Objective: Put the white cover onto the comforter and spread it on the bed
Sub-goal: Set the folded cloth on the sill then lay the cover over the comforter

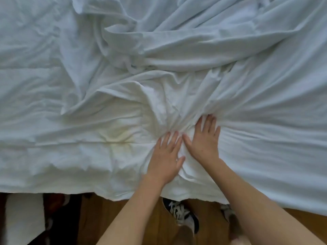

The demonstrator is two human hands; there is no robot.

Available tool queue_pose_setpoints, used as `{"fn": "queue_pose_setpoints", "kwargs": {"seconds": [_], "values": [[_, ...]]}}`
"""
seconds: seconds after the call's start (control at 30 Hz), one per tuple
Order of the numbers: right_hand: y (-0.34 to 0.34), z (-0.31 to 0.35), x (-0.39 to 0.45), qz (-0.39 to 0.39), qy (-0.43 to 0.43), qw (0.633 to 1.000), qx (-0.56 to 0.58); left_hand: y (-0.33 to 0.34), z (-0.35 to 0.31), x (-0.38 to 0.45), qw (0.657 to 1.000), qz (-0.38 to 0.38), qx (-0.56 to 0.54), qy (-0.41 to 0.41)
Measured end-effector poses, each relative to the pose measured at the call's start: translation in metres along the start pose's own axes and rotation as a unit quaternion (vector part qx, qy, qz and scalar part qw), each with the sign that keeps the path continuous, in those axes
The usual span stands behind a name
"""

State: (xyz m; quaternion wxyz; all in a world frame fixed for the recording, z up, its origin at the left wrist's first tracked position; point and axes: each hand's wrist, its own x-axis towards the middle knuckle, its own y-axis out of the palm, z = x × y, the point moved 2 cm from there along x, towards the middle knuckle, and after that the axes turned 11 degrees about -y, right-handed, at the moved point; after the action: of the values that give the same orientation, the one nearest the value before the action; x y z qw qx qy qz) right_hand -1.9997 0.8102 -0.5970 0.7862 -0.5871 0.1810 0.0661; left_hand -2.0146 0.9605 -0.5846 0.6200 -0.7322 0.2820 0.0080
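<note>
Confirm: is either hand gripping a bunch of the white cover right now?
No. The left hand and right hand both lie flat with straight fingers, pressing on the white cover.

— How do the hands lie?
— Both palm down, side by side and nearly touching. The left hand (pixel 165 157) has straight, slightly spread fingers pointing away from the body, thumb angled out to the right.
— And the other?
— The right hand (pixel 203 138) sits a little farther forward, fingers straight and fanned, thumb reaching left toward the left hand's fingertips.
— The arms?
— Bare forearms, both stretched forward from the lower edge, converging toward the hands, wrists fairly straight.
</note>
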Motion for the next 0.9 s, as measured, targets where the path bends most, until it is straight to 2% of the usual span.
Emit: {"fn": "queue_pose_setpoints", "kwargs": {"seconds": [0.1, 0.17, 0.23, 0.27, 0.33, 0.4, 0.43, 0.5, 0.57, 0.6, 0.7, 0.83, 0.9], "values": [[-0.012, 0.007, 0.006, -0.008, 0.044, 0.999, 0.014, -0.025, 0.005, 0.01, 0.998, 0.007, -0.056, 0.027], [-0.02, 0.017, 0.008, -0.1, 0.107, 0.985, 0.09, -0.042, 0.02, 0.013, 0.993, -0.008, -0.111, 0.048], [-0.025, 0.041, 0.013, -0.213, 0.13, 0.953, 0.17, -0.057, 0.052, 0.017, 0.986, -0.07, -0.138, 0.061], [-0.025, 0.06, 0.021, -0.257, 0.095, 0.947, 0.166, -0.063, 0.072, 0.021, 0.98, -0.126, -0.142, 0.059], [-0.026, 0.111, 0.04, -0.315, -0.074, 0.94, 0.106, -0.083, 0.118, 0.029, 0.962, -0.241, -0.127, 0.035], [-0.027, 0.164, 0.063, -0.289, -0.255, 0.92, 0.069, -0.106, 0.172, 0.034, 0.952, -0.298, -0.074, 0.013], [-0.032, 0.182, 0.08, -0.261, -0.297, 0.917, 0.046, -0.116, 0.2, 0.04, 0.959, -0.28, -0.032, 0.007], [-0.034, 0.204, 0.115, -0.197, -0.304, 0.932, -0.009, -0.127, 0.251, 0.052, 0.978, -0.2, 0.055, -0.03], [-0.038, 0.215, 0.137, -0.171, -0.298, 0.938, -0.036, -0.14, 0.281, 0.055, 0.984, -0.156, 0.075, -0.044], [-0.042, 0.217, 0.144, -0.176, -0.302, 0.936, -0.044, -0.144, 0.286, 0.055, 0.983, -0.168, 0.078, -0.008], [-0.048, 0.221, 0.144, -0.191, -0.352, 0.915, -0.04, -0.155, 0.288, 0.054, 0.964, -0.192, 0.077, 0.167], [-0.031, 0.228, 0.106, -0.114, -0.475, 0.868, -0.091, -0.162, 0.31, 0.049, 0.955, -0.149, 0.092, 0.239], [-0.019, 0.246, 0.082, -0.096, -0.489, 0.864, -0.075, -0.16, 0.33, 0.04, 0.952, -0.129, 0.096, 0.261]]}}
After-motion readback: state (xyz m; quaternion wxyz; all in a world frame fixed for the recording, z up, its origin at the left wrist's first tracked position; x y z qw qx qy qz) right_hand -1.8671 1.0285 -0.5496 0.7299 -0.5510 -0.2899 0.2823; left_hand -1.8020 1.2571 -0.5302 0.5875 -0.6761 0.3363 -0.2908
